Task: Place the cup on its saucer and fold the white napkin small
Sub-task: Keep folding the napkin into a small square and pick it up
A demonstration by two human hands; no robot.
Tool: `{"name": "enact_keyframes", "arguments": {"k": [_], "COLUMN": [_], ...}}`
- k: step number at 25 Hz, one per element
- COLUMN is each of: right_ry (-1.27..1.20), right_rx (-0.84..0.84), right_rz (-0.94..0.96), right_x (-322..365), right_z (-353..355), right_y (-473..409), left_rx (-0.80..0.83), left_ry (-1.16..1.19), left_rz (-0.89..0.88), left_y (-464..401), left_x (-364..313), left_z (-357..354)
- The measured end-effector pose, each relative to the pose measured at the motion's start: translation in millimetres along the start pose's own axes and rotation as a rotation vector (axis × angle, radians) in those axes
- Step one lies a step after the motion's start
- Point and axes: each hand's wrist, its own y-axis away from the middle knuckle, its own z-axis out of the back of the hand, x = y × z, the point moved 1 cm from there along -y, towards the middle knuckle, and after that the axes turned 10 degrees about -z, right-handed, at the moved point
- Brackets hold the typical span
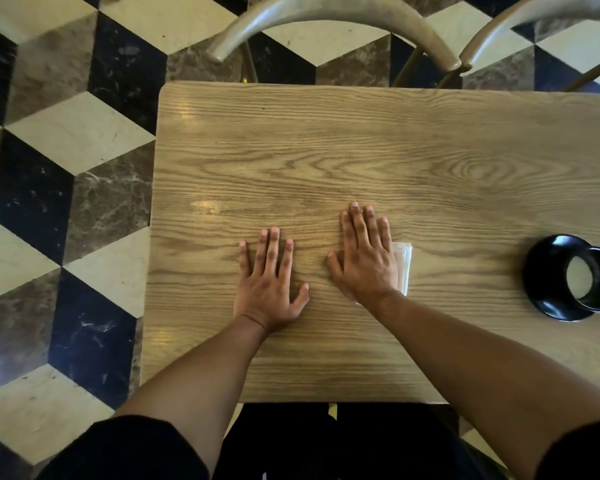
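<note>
Mostly under the flat right hand (364, 258) — folded white napkin (405, 263).

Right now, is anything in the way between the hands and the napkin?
No. The right hand already lies flat on the folded white napkin; the left hand rests on the bare table beside it. The cup sits on its saucer.

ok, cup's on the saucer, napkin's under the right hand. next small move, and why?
Probably lift the right hand off the folded white napkin. The black cup already sits on its black saucer, and the napkin looks folded small, only an edge showing beside the flat palm. The left hand rests empty on the wooden table.
</note>
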Motion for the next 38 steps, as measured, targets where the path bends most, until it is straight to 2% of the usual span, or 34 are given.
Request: {"name": "enact_keyframes", "arguments": {"k": [2,4,5,7,9,10,11,12,14,16,19,21,26,29,34,38], "right_ry": [-0.058,-0.168,-0.244,-0.421,-0.626,-0.678,-0.696,-0.717,-0.773,-0.851,-1.079,-1.198,-1.317,-1.360,-1.357,-1.530], "right_rx": [0.031,-0.042,-0.128,-0.256,-0.131,-0.019,0.064,0.115,0.188,0.264,0.307,0.326,0.418,0.499,0.464,0.436], "right_rz": [0.018,0.002,-0.063,-0.354,-0.703,-0.812,-0.839,-0.817,-0.777,-0.816,-0.927,-0.956,-0.958,-0.952,-0.944,-0.919], "right_x": [-1,-9,-16,-42,-68,-76,-80,-82,-82,-84,-88,-91,-95,-98,-101,-111], "right_z": [10,23,31,44,47,44,41,40,39,37,32,33,35,32,42,45], "right_y": [2,8,12,28,45,52,58,63,68,69,66,65,65,70,90,108], "left_rx": [0.021,0.021,0.025,0.018,-0.083,-0.150,-0.205,-0.216,-0.124,-0.032,-0.033,-0.029,-0.063,0.005,0.115,0.160], "left_ry": [0.018,0.023,0.030,0.099,0.195,0.263,0.366,0.507,0.772,0.884,0.987,0.989,1.116,1.210,1.474,1.602], "left_rz": [-0.007,-0.007,0.001,0.061,0.142,0.197,0.266,0.345,0.535,0.712,0.821,0.853,0.902,0.933,0.959,0.874], "left_y": [2,2,0,-1,-2,-6,-10,-15,-27,-38,-42,-41,-42,-37,-30,-29], "left_x": [-1,-1,-1,-4,-20,-32,-44,-59,-86,-102,-110,-114,-123,-122,-127,-140], "left_z": [2,2,4,12,19,24,27,35,51,56,52,47,53,44,49,58]}}
